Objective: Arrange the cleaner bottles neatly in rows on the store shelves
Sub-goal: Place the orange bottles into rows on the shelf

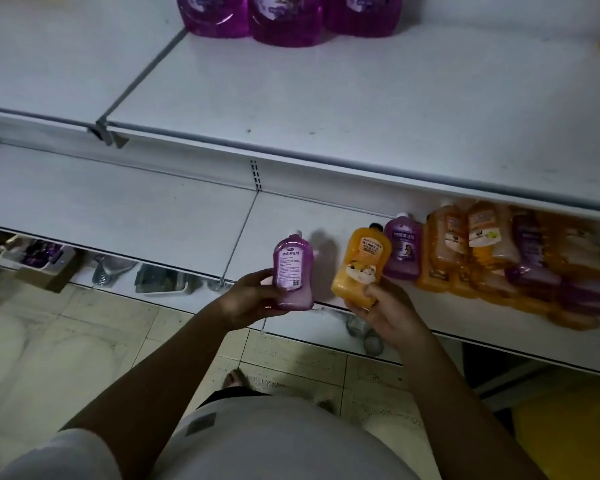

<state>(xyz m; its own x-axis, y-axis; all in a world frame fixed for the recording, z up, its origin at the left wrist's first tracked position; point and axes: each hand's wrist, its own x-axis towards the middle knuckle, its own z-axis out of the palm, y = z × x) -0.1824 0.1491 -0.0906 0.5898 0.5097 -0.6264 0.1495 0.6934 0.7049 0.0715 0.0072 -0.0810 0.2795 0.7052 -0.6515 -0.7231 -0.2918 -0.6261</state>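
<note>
Facing two tiers of white metal store shelving, scuffed and dimly lit: upper shelf filling twelve to two o'clock, lower shelf running from nine to three. Standing on pale floor tiles at six o'clock, with a cardboard box and a metal tray tucked under the lower shelf at nine. Gripping a small purple bottle upright in the left hand, fingers curling round its lower half, over the front edge of the lower shelf at centre. Gripping an orange bottle by its base in the right hand, thumb pressing its front, leaning slightly toward one o'clock, near the purple one but apart. Seeing a second purple bottle standing just behind the orange one, a jumbled pile of bottles lying at three o'clock, and three large purple bottles sitting at twelve on the upper shelf. Showing a white back label with small print and a square code on the held purple bottle, a pictured label on the orange one; characters on both blurring beyond reading.
</note>
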